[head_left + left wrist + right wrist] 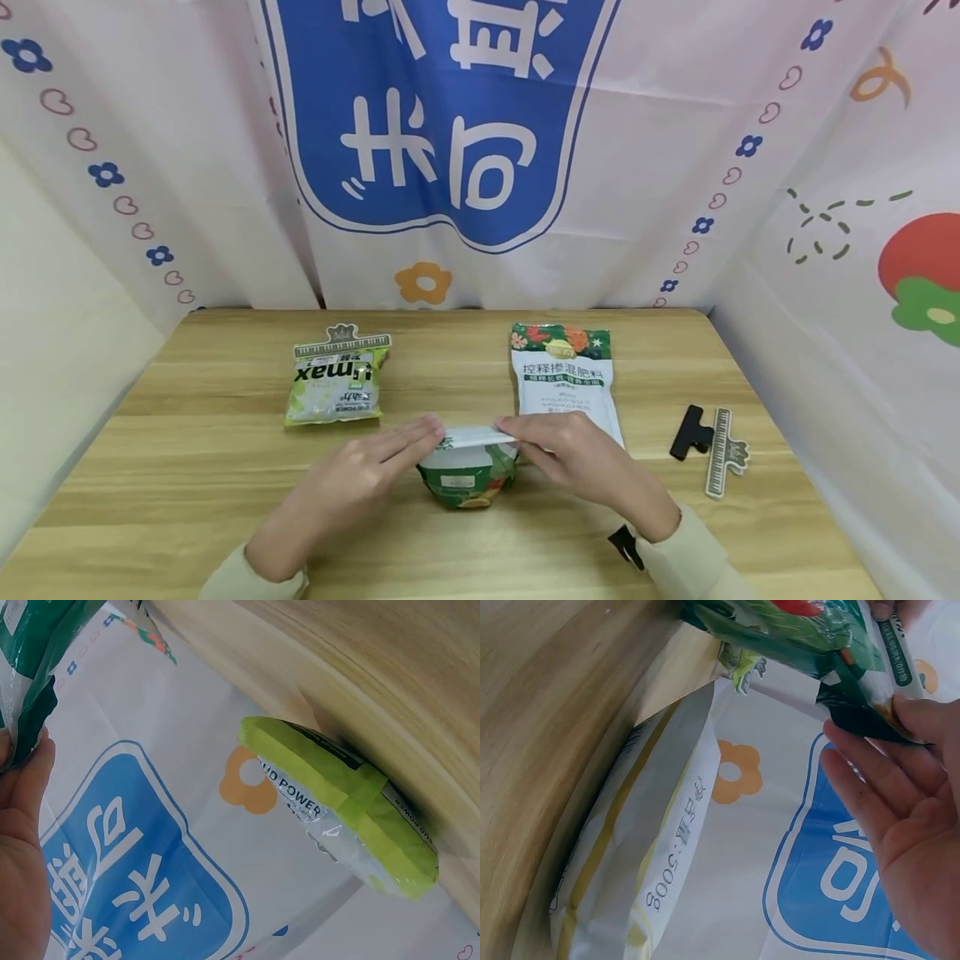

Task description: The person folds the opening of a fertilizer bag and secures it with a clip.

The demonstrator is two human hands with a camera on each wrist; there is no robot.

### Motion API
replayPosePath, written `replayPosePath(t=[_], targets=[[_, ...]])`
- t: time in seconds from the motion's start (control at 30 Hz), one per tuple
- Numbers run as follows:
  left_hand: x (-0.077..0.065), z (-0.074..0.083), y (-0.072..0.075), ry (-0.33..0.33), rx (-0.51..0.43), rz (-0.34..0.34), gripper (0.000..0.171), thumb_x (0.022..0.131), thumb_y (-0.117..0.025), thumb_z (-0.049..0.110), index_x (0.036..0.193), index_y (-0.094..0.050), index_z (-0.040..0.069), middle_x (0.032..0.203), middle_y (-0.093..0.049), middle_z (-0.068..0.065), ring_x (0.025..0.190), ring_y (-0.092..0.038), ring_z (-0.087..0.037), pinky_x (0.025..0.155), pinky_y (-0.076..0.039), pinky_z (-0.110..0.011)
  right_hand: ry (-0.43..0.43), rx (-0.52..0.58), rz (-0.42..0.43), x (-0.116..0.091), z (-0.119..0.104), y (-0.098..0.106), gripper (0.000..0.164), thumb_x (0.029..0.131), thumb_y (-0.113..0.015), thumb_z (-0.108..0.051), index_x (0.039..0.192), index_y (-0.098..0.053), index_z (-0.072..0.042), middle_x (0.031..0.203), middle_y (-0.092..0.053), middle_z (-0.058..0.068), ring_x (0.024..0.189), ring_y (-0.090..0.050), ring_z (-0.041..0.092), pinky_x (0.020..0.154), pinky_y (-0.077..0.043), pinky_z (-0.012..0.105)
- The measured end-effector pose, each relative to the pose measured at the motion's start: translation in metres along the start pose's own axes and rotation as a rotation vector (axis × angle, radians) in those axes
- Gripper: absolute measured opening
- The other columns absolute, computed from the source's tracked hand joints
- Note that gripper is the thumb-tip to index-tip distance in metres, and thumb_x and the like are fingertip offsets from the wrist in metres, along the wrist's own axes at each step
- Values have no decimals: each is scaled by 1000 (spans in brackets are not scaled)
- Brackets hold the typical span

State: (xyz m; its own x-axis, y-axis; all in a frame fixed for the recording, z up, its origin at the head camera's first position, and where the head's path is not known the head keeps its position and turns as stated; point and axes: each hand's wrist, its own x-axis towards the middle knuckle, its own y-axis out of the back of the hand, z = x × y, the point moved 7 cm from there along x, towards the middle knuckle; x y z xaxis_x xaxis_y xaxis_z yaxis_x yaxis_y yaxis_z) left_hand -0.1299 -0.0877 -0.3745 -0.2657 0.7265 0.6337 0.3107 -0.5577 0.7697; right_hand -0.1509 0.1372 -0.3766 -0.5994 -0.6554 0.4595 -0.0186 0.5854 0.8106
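A green and white bag (468, 475) stands on the table between my hands, its white top edge folded over into a flat strip. My left hand (356, 475) pinches the left end of that fold. At the other end, my right hand (581, 458) pinches it between thumb and forefinger, the remaining fingers stretched out, as the right wrist view shows. Pictures of vegetables show on the green bag (810, 637) there. Behind my right hand lies a white fertilizer bag (562, 379), partly covered by it.
A small lime-green bag (333, 387) sits at the back left, a ruler-like clip (342, 342) across its top. To the right lie a black clip (690, 433) and another ruler-like clip (720, 454). One more black clip (626, 546) is partly hidden by my right forearm.
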Motion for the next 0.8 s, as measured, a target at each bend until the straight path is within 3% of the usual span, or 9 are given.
replayPosePath(t=[0.17, 0.37, 0.8], targets=[[-2, -2, -1, 16, 5, -21, 50, 115, -24, 6, 130, -72, 0, 130, -75, -15, 113, -77, -27, 91, -65, -34, 15, 12, 9, 3, -2, 0, 34, 95, -77, -9, 129, -74, -5, 124, -79, 7, 106, -79, 16, 84, -64, 19], [-3, -3, -3, 40, 5, -44, 57, 116, -18, 12, 129, -72, 1, 130, -76, -14, 114, -77, -26, 92, -65, -33, -2, 19, 10, 2, -1, 3, 36, 98, -75, -16, 133, -72, -8, 130, -76, 7, 115, -76, 20, 97, -65, 33], [1, -1, 1, 5, 8, -4, 51, 115, -22, 7, 132, -70, 0, 130, -76, -15, 110, -78, -27, 88, -66, -34, -55, -24, 17, -3, 6, 19, 39, 97, -76, -17, 135, -70, -10, 134, -75, 7, 121, -73, 24, 100, -64, 41]])
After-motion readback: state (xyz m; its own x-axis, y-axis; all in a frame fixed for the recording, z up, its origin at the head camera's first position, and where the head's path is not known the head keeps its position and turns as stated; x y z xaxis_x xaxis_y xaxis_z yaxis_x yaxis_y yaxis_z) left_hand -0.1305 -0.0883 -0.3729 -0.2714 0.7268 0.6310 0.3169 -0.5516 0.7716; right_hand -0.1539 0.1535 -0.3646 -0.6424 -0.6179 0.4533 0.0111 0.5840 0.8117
